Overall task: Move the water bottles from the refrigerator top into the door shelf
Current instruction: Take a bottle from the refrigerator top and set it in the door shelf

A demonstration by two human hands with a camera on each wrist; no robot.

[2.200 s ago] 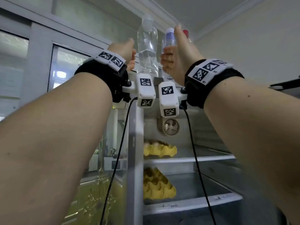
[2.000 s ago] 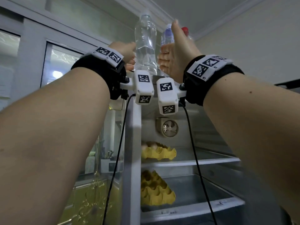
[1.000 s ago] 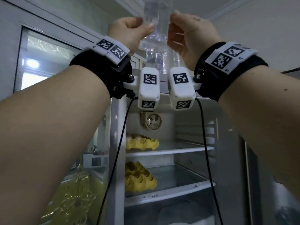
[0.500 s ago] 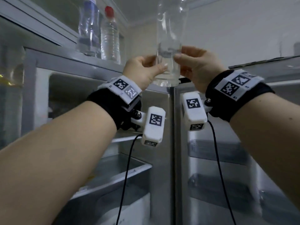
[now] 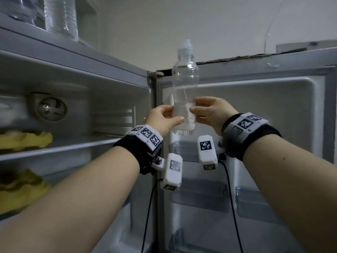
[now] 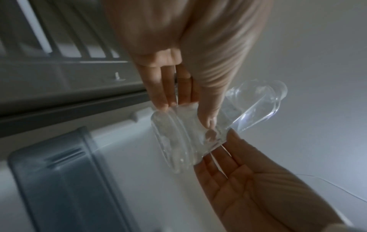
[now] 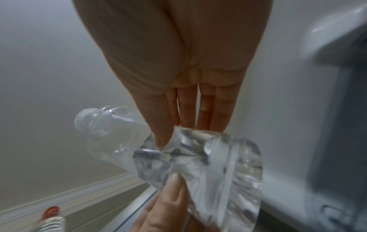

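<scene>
**Q:** What are your hands doing?

**A:** Both of mine hold one clear water bottle (image 5: 184,99) upright at the centre of the frame; my left hand (image 5: 162,119) pinches its lower part from the left, thumb in front and fingers (image 6: 158,87) behind; my right hand (image 5: 211,114) pinches it from the right in the same way; neither hand is wrapped fully round it, only the fingertips and thumbs press the plastic.

**Q:** Where is the bottle relative to the fridge?

**A:** It is in the air in front of the open door's inner panel (image 5: 255,110), its white cap (image 5: 186,45) near the door's top edge; a clear door shelf (image 5: 184,148) sits just below its base, not touching it.

**Q:** Anything else in view?

**A:** At the upper left, two more bottles (image 5: 61,17) stand on the refrigerator top (image 5: 76,52); at the left edge, yellow egg trays (image 5: 25,141) rest on the inner shelves, blurred; a round fan (image 5: 52,109) sits on the back wall.
</scene>
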